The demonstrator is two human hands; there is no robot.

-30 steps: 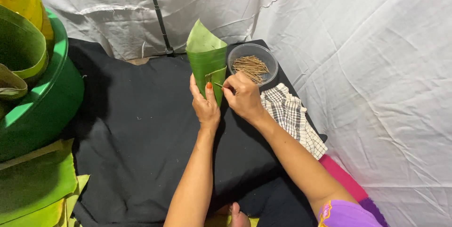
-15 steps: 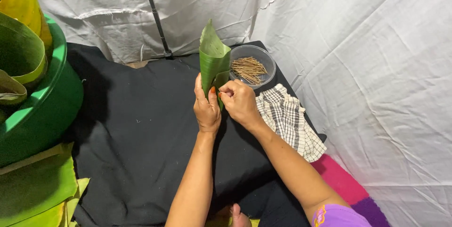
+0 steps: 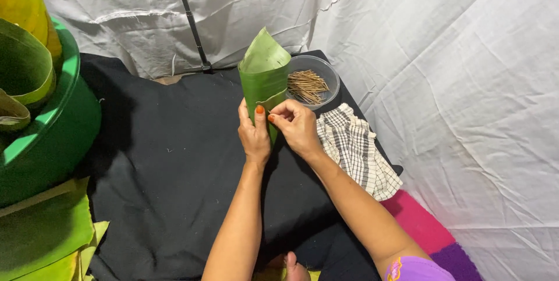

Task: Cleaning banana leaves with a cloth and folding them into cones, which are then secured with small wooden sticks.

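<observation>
Banana-leaf cone [image 3: 264,77] already rolled, standing upright on black cloth [image 3: 169,158], near clear bowl of thin sticks [image 3: 308,85]. Left hand [image 3: 254,132] clasps cone's lower part, fingers wrapped around it. Right hand [image 3: 296,125] pinches overlapping leaf edge at seam between thumb and fingertips. Judgement: shaping done, seam fastening left; no stick visible in leaf. Checked towel [image 3: 355,153] beside right wrist; green tub [image 3: 55,124] with more leaves far left.

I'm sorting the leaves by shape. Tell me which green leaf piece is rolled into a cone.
The leaf cone held upright between the left hand and right hand. The leaves in the green tub are curled strips; the leaves at bottom left lie flat.
</observation>
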